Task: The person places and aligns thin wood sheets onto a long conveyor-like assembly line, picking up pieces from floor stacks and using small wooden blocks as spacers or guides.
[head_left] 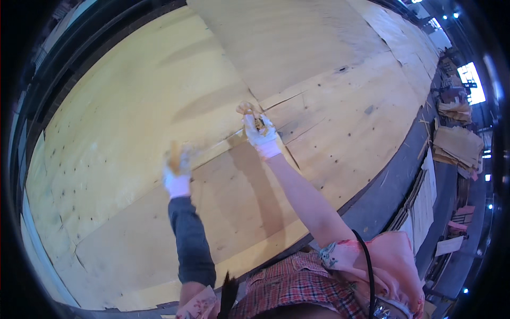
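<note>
reaching over the stack, we pinch the edge of the pale thin wood veneer sheet [297,64] with our white-gloved right hand [259,130]; our left hand [178,167] blurs, grip unclear, nearer us.

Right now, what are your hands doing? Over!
Left hand gloved, blurred, grip unclear, on the veneer sheet's edge. Right hand gloved, pinching that same sheet edge. Wooden sheets underneath; nothing in the way.
</note>
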`<state>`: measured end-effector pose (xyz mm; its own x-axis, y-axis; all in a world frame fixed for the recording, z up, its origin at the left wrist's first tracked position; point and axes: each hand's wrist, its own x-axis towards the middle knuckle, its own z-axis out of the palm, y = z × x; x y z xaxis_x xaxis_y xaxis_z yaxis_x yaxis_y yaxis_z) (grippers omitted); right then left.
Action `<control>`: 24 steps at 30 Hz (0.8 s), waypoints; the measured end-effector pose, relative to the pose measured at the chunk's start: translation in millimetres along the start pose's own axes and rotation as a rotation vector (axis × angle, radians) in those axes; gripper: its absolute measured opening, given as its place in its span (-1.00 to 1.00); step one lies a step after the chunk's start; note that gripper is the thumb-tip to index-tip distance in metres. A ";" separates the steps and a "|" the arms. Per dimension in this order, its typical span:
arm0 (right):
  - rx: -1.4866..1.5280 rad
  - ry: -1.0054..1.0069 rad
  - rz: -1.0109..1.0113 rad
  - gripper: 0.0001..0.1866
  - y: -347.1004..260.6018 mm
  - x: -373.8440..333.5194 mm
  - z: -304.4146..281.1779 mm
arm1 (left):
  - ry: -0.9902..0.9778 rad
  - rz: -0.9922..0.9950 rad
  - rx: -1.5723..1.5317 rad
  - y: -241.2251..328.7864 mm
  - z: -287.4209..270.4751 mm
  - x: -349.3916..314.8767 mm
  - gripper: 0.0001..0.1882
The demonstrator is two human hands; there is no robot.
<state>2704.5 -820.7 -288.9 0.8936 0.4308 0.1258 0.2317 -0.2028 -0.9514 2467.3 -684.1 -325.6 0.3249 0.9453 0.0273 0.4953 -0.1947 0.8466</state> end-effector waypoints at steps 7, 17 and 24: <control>0.219 0.066 0.245 -0.71 -42.7 34.2 -35.4 | -0.387 -0.173 -0.450 122.9 -85.6 -92.7 -0.18; -0.325 -0.671 -0.066 -0.62 -112.4 -137.4 -196.4 | -0.583 0.458 -0.102 142.2 23.9 -233.7 -0.14; -0.386 -0.424 0.150 -0.63 -100.2 -151.9 -395.0 | -1.081 -0.449 -1.189 214.8 54.5 -314.4 -0.35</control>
<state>2697.3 -1213.2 -101.7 0.7143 0.6704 -0.2009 0.3087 -0.5594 -0.7693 2515.4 -1037.3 -181.3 0.9568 0.1647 -0.2395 0.0140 0.7970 0.6039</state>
